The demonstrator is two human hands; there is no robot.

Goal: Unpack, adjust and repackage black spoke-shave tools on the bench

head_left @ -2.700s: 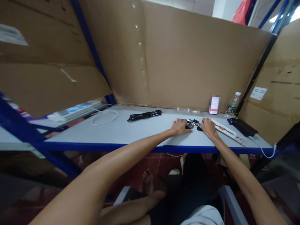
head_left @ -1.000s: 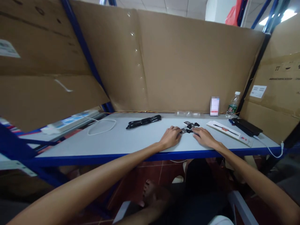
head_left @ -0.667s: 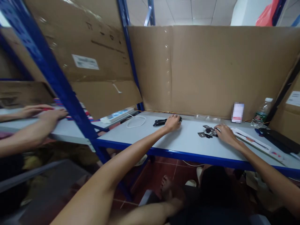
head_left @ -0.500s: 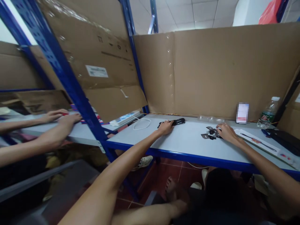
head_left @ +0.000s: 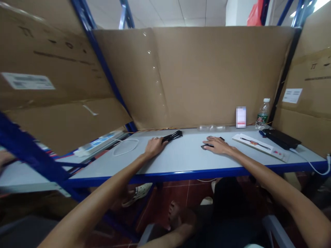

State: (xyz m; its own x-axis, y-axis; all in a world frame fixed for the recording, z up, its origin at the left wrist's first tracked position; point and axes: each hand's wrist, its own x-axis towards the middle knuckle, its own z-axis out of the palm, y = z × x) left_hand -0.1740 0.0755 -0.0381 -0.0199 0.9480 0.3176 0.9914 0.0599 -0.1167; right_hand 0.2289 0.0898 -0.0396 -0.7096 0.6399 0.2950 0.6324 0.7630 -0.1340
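Note:
My left hand (head_left: 154, 146) rests on the table with its fingers closed round one end of a bundle of glossy black strips (head_left: 174, 135). The free end of the bundle sticks out to the right. My right hand (head_left: 217, 145) lies palm down with fingers stretched and spread over several small dark flat pieces (head_left: 206, 147). Most of these pieces are hidden under the palm; a few edges show past the fingers. Between the two hands lies bare grey-white tabletop (head_left: 184, 151).
A long white box (head_left: 254, 143) with a strap picture lies right of my right hand. Further right are a black case (head_left: 281, 137) and a water bottle (head_left: 262, 115). A phone (head_left: 241, 117) leans on the cardboard wall (head_left: 207, 75). A white cable (head_left: 126, 148) loops at left.
The view has swung to the right. My right hand has moved over the small dark pieces, which lay spread beside it before. My left hand stays at the black bundle.

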